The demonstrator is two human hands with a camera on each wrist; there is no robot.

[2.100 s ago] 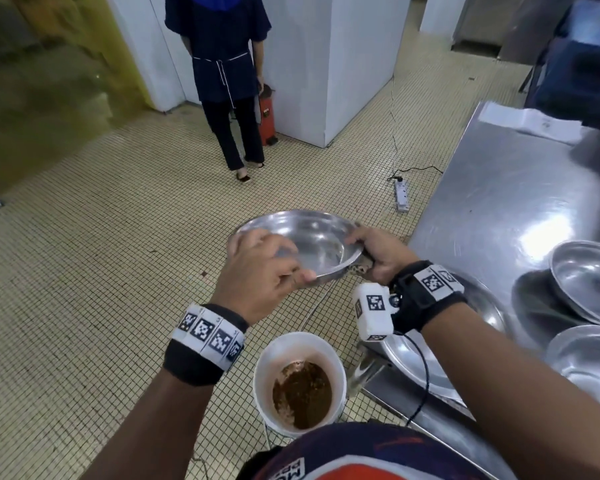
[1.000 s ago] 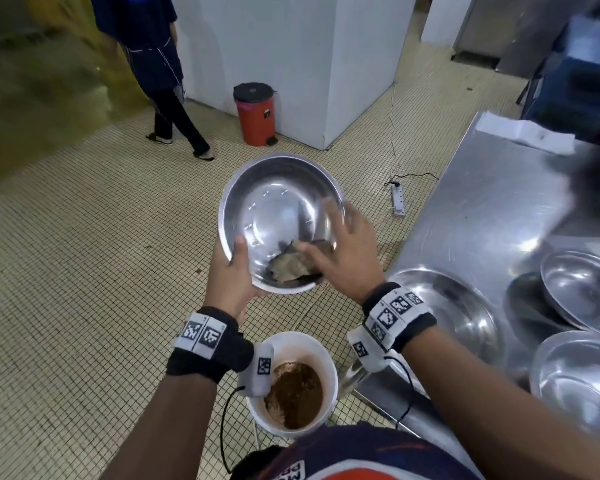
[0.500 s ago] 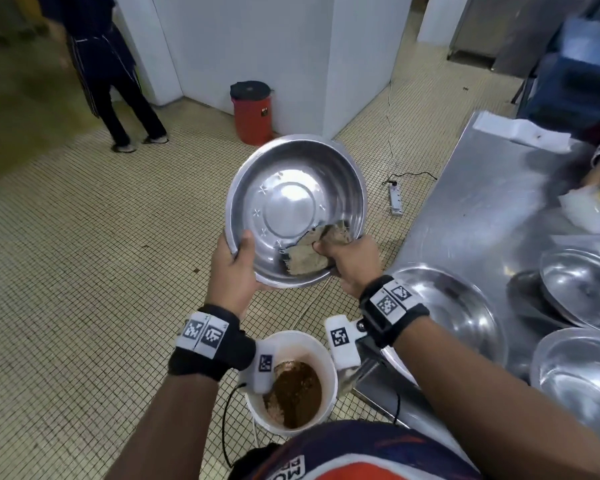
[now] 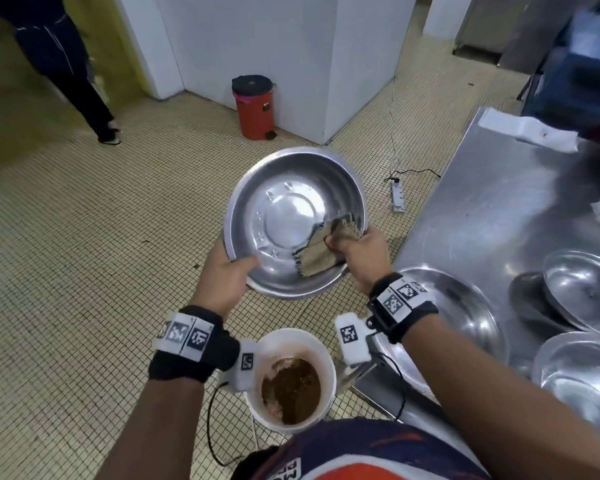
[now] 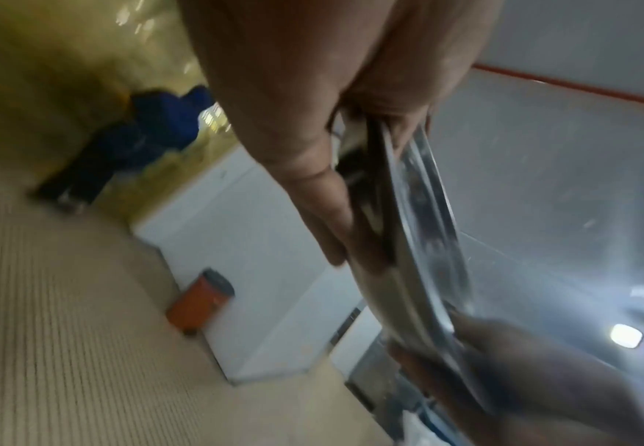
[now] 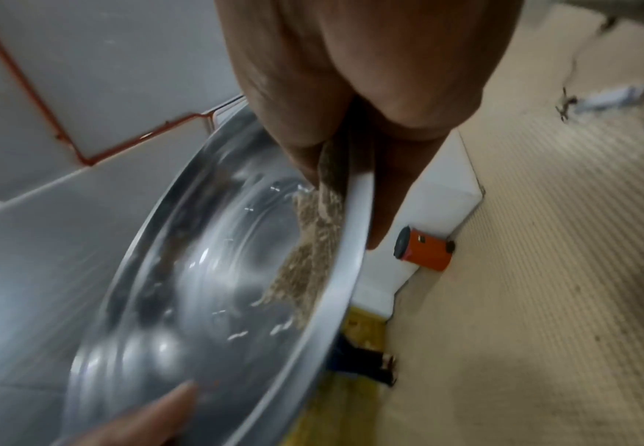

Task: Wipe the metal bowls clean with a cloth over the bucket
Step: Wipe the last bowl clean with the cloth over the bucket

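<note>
Bowl (image 4: 293,216) held tilted above the bucket (image 4: 293,375), inside facing the head camera. Left hand (image 4: 224,275) curled round the near-left rim, thumb inside. Right hand (image 4: 359,251) pinching a cloth (image 4: 321,251) against the inner wall at the right rim. Bucket on the tiled floor, with brown waste. More bowls (image 4: 584,289) on the metal table (image 4: 499,202), right.
</note>
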